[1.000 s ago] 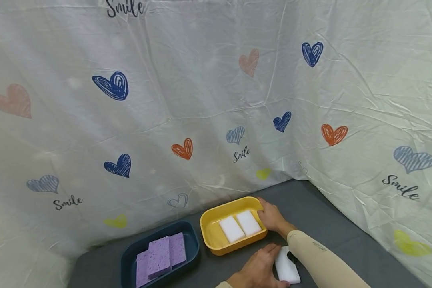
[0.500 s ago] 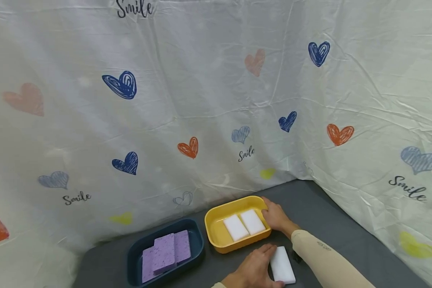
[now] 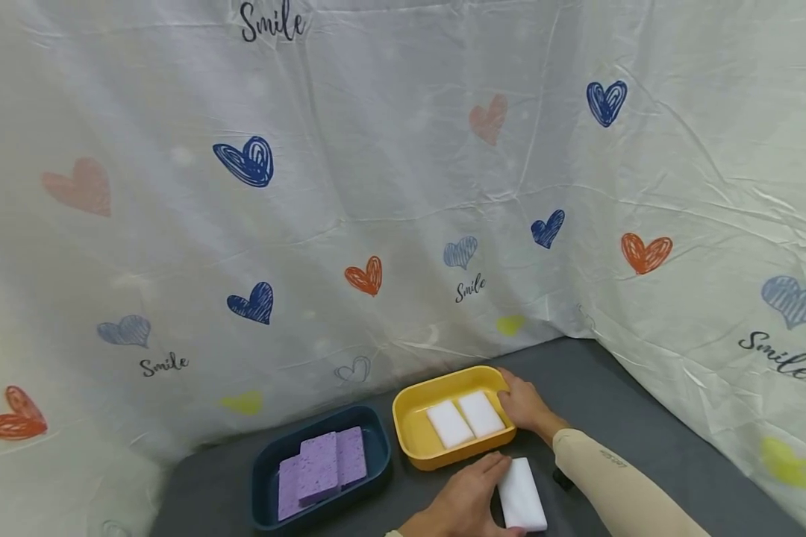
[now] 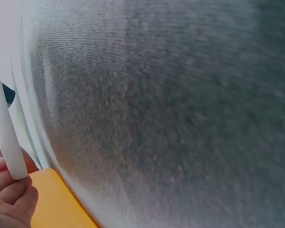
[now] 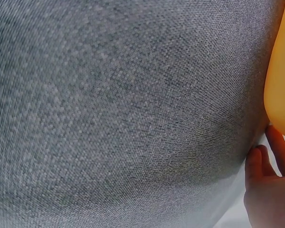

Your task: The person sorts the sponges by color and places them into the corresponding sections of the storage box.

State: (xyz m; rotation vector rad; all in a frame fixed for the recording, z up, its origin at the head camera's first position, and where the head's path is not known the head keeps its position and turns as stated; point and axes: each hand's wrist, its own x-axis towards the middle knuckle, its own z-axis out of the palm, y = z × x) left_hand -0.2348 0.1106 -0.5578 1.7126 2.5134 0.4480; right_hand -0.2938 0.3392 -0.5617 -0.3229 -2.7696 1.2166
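Note:
In the head view, my left hand [image 3: 462, 498] holds a white sponge [image 3: 522, 496] by its ends, fingers at the far end and thumb at the near end. The left wrist view shows this white sponge [image 4: 7, 133] edge-on between thumb and fingers [image 4: 14, 192]. My right hand [image 3: 529, 409] grips the right end of a yellow tray [image 3: 411, 429]; in the right wrist view its fingers [image 5: 275, 147] touch the tray's outer wall [image 5: 281, 90]. Two more white sponges [image 3: 450, 424] lie flat side by side in that tray. The held sponge is just in front of the tray.
A dark blue tray [image 3: 264, 477] stands left of the yellow one and holds several purple sponges [image 3: 319, 466], partly overlapping. Dark grey cloth [image 3: 584, 380] covers the table. A white curtain [image 3: 403, 186] printed with hearts hangs behind and to the right.
The head view has turned slightly left, so the trays appear further right. My left hand and its white sponge have shifted left relative to the yellow tray. My right hand keeps its grip there.

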